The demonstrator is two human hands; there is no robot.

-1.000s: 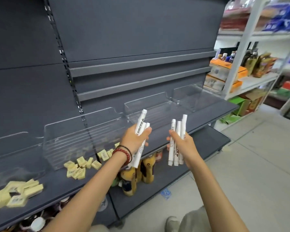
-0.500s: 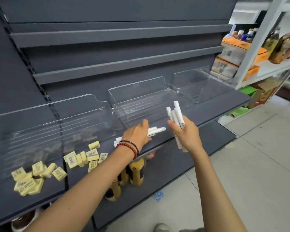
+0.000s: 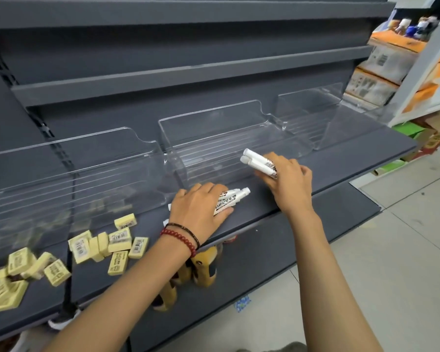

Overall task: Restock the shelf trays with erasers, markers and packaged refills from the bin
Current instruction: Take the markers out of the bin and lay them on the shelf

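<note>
Stationery aisle, dark grey shelf (image 3: 341, 163): on my feed the left hand (image 3: 201, 209) lies palm down on the shelf deck, fingers curled over the left-hand markers (image 3: 235, 196), a small bundle of white barrels lying flat with their caps pointing right, just in front of the middle tray (image 3: 214, 128). The labels carry black printed characters that I cannot read with certainty at this size. The right hand (image 3: 290, 184) hangs just above the deck, gripping the right-hand markers (image 3: 258, 162), whose white caps angle up and left against the clear front wall of that same tray. Both forearms reach in from the bottom of the frame, the left wrist wearing a red bead bracelet (image 3: 181, 240) beside a dark cord. Yellow erasers (image 3: 107, 245) lie scattered loose on the deck to the left, in front of the left tray (image 3: 74, 148); each shows a barcode and dark print too small for me to make out. A right tray (image 3: 315, 110) stands further along, near the shelf's end. A strip of bare deck runs between the trays and the shelf's front lip to the right of the hands. Yellow bottles (image 3: 206, 268) stand on the lower shelf under the left wrist, and orange boxes (image 3: 381, 64) with blurred print fill the white rack at far right, beyond pale floor tiles (image 3: 391, 250)
</note>
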